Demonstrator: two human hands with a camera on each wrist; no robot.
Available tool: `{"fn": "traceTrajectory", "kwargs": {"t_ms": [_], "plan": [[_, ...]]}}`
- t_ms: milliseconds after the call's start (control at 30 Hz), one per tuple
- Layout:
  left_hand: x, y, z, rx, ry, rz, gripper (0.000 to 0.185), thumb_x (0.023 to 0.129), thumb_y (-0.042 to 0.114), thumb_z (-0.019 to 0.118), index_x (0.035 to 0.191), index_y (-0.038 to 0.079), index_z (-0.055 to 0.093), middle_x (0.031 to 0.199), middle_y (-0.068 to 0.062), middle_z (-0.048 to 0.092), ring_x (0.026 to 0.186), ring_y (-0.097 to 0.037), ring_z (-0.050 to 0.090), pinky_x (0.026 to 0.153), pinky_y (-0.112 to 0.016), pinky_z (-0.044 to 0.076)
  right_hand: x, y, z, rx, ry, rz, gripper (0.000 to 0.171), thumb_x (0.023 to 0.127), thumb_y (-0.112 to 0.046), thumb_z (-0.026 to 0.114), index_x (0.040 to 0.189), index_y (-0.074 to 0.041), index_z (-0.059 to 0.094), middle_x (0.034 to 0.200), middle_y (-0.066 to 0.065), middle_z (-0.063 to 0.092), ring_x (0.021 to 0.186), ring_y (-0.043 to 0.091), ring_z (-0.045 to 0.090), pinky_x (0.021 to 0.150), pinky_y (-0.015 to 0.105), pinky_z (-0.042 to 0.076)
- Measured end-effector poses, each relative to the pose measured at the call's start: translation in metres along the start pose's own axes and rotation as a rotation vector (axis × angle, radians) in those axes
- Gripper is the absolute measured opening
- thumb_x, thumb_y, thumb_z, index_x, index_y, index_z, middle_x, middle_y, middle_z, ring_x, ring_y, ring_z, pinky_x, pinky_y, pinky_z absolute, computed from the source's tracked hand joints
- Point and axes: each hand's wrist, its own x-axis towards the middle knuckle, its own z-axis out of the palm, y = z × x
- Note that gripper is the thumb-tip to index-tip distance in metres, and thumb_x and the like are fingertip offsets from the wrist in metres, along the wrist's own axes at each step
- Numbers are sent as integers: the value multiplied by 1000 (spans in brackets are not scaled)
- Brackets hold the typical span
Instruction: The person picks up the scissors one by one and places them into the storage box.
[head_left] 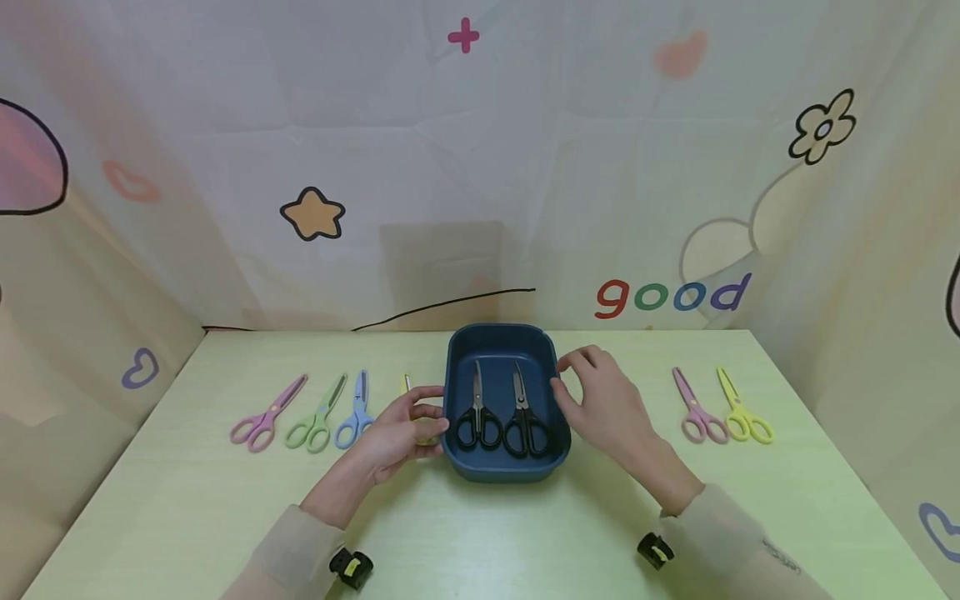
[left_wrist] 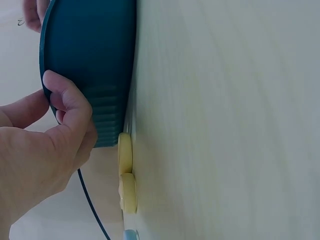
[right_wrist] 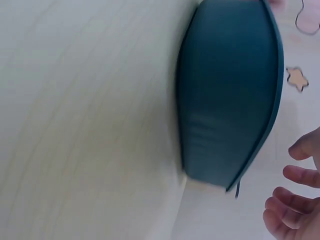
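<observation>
A dark blue plastic box [head_left: 504,477] stands on the table with two pairs of black-handled scissors, one on the left [head_left: 477,425] and one on the right [head_left: 522,429], blades pointing to the back. At its left rim my left hand [head_left: 401,433] pinches the edge between thumb and fingers, as the left wrist view also shows. My right hand [head_left: 607,404] is beside the right rim, fingers loosely bent and holding nothing; the right wrist view shows a gap to the box. Yellow scissors [left_wrist: 126,192] lie just left of the box, mostly hidden behind my left hand in the head view.
Left of the box lie pink scissors [head_left: 268,414], green scissors [head_left: 317,417] and blue scissors [head_left: 355,417]. To the right are another pink pair [head_left: 700,412] and a yellow pair [head_left: 742,408]. A printed curtain [head_left: 480,167] hangs behind the table's back edge.
</observation>
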Motion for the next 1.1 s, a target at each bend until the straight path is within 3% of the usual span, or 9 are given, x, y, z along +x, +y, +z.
{"fn": "traceTrajectory", "kwargs": {"t_ms": [167,333,633,800,967,1100], "plan": [[0,-1,1,0,-4,1,54,102,-6,56,152,-1,35,110,-12,51,79,-20,55,70,-30,54,-4,19,-8,-7,1,61,21,96,-17,68,111,-4,66,116,19,62,102,36,58,74,52,57],[0,-2,0,-1,3,-9,54,101,-6,56,151,1,37,109,-12,50,80,-21,54,71,-31,54,-12,33,-12,-36,-51,103,25,96,-17,68,116,-2,64,118,23,60,106,40,57,76,56,55],[0,-3,-1,-9,-10,-5,54,102,-5,56,152,1,35,109,-11,50,81,-20,53,72,-31,54,-25,60,-22,-69,-130,184,35,95,-15,68,124,2,58,128,32,51,117,51,48,99,65,42],[0,-3,-2,-12,-7,-6,54,102,-6,56,152,1,35,110,-12,50,81,-20,54,71,-31,54,-30,72,-26,-79,-179,223,38,94,-13,68,126,6,56,127,36,49,115,53,46,91,66,44],[0,-4,-3,-10,-14,-7,54,102,-5,56,152,1,35,109,-11,50,79,-20,54,71,-30,54,-37,81,-30,-96,-295,338,48,97,-19,63,134,9,49,137,42,39,122,60,38,87,72,44],[0,-3,-3,-9,-16,-5,54,102,-6,56,152,1,35,108,-10,50,78,-21,54,70,-30,54,-40,91,-34,-115,-427,444,63,99,-26,62,141,16,39,144,47,27,129,64,28,96,75,37]]}}
